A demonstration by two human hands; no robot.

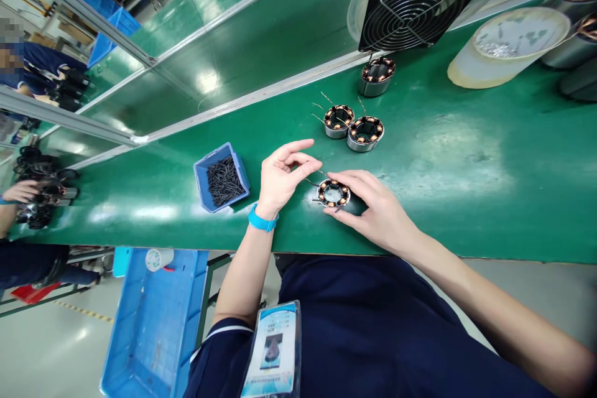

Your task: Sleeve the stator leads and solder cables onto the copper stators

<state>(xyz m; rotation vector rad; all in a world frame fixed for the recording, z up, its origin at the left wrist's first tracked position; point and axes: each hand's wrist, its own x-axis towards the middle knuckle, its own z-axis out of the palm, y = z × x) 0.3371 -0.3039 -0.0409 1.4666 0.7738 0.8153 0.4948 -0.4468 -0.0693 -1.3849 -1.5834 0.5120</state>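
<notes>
A motor stator (333,193), a metal ring with copper coils inside, sits on the green bench (466,199) in front of me. My right hand (380,208) grips it from the right, thumb and fingers around its rim. Thin lead wires stick out on its left side, some with dark sleeves. My left hand (283,175), with a blue wristband, pinches at the end of one lead wire (323,172), index finger raised. The exact contact at the fingertips is too small to make out. To the left, a small blue bin (201,185) holds many short black tubes (224,180).
More stators (366,134) stand behind my hands. A black fan with a round grille (408,22) and a whitish tub (480,65) are at the back right, near metal cylinders (566,37). A co-worker's hand (22,191) is at far left, above a large blue crate (149,323).
</notes>
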